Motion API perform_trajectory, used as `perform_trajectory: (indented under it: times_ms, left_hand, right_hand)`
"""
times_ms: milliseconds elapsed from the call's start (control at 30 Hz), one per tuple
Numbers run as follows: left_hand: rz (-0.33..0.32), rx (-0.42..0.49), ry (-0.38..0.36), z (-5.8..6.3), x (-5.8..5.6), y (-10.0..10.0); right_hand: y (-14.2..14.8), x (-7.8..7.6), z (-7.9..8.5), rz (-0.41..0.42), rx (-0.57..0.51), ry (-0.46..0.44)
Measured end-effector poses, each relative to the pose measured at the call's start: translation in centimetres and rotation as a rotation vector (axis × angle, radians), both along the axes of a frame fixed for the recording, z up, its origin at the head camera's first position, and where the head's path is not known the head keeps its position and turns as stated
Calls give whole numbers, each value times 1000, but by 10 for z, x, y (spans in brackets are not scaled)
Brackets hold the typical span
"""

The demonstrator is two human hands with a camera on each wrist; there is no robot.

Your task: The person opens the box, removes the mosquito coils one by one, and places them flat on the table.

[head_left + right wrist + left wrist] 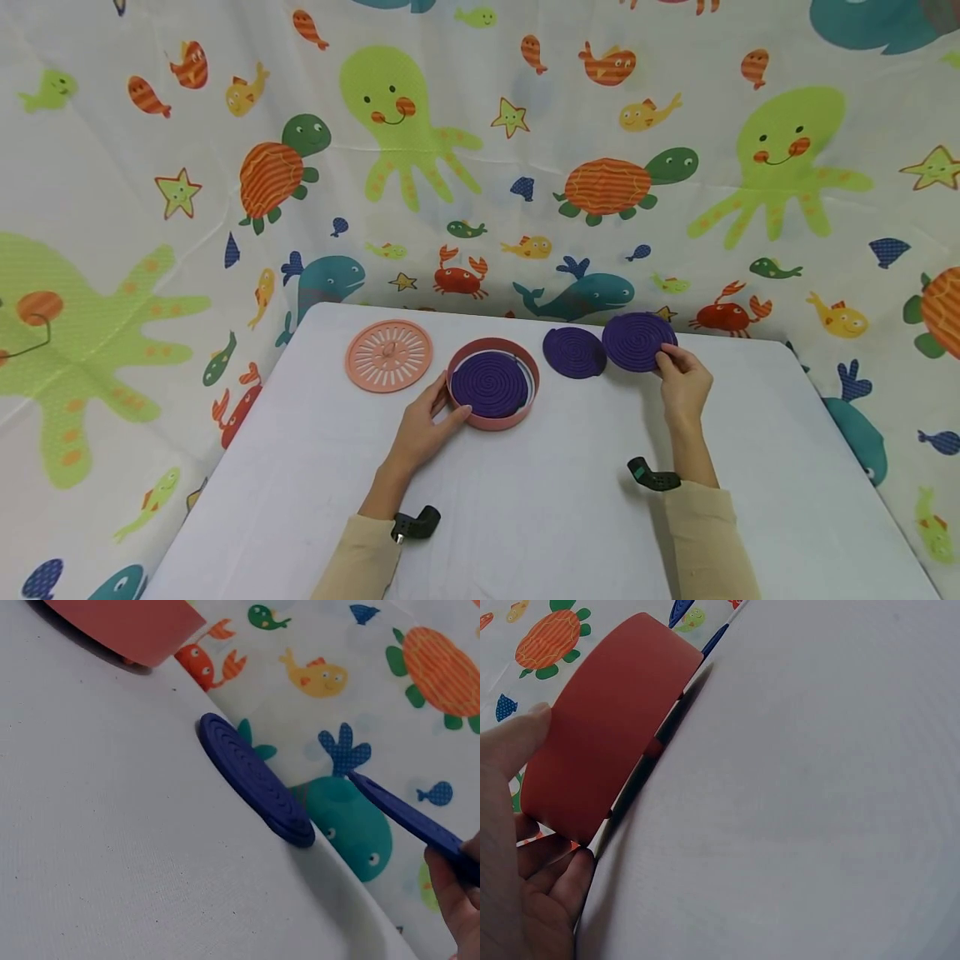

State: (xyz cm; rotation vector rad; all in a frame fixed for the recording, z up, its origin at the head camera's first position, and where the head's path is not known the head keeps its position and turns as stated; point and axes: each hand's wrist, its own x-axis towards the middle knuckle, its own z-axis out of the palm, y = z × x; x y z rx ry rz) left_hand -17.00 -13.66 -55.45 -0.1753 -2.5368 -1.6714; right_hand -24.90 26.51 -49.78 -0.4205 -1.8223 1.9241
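Observation:
My left hand (420,425) grips the left side of a round pink mosquito coil holder (495,423), thumb on its near rim. In the left wrist view the holder's outer wall (607,735) shows, with fingers curled at its lower edge. A purple spiral mosquito coil (489,385) lies inside it. My right hand (684,387) pinches another purple coil (637,340) by its near right edge. The right wrist view shows this held coil (409,814) raised above the table. Just left of it, a third purple coil (572,354) lies flat on the white surface.
A pink slotted round lid (373,336) with a small central knob lies left of the holder, near the table's back edge. The white table (540,517) meets a curtain (465,192) printed with sea animals behind it.

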Motion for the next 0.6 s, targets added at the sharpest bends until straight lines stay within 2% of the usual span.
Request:
perform_trajectory:
  times_ms: [600]
  left_hand:
    - [0,0,8,-1,1,-1]
  right_hand:
    - [14,-4,-12,-12,56,-118]
